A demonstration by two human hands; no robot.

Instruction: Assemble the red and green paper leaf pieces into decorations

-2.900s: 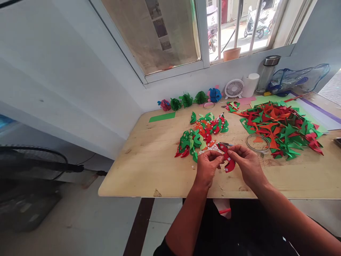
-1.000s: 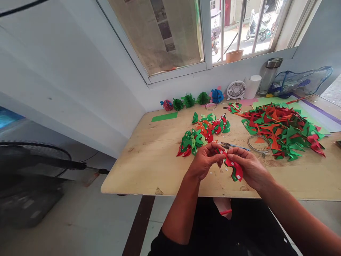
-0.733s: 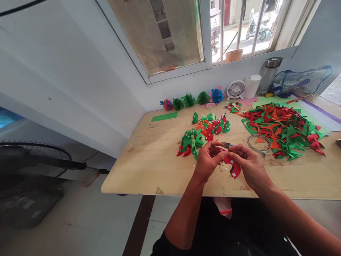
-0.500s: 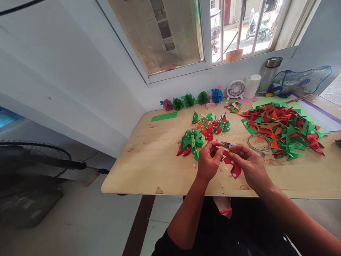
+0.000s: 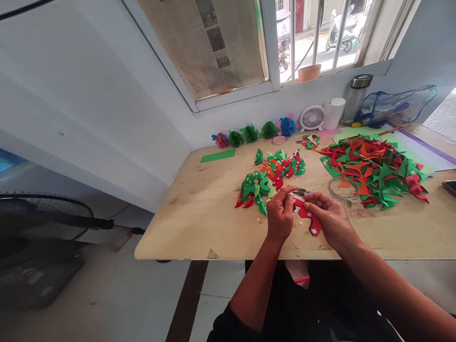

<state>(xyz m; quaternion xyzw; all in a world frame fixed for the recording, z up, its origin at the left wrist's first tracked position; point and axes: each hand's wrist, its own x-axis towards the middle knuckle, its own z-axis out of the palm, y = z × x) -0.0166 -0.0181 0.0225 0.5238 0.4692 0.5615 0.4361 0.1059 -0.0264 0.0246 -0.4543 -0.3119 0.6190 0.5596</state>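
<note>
A curved red paper cutout with small white squares on it hangs from my right hand, its upper part pinched between thumb and fingers. My left hand is closed at the cutout's upper left end, thumb against fingers; what lies between its fingertips is hidden. Just behind the hands lies a small pointed metal tool, partly covered. Beyond my left hand, green cutouts and red and orange cutouts lie heaped, many bearing white squares. Tiny white scraps dot the wood around my hands.
A large pile of red, orange and green scraps covers the table's right side, beside a tape ring. Along the wall stand folded paper balls, a small white fan and a glass bottle. A phone-like dark object sits far right.
My left hand has turned slightly and its fingertips have shifted along the cutout's upper left end. My right hand still holds the red cutout. The whole view has moved a little.
</note>
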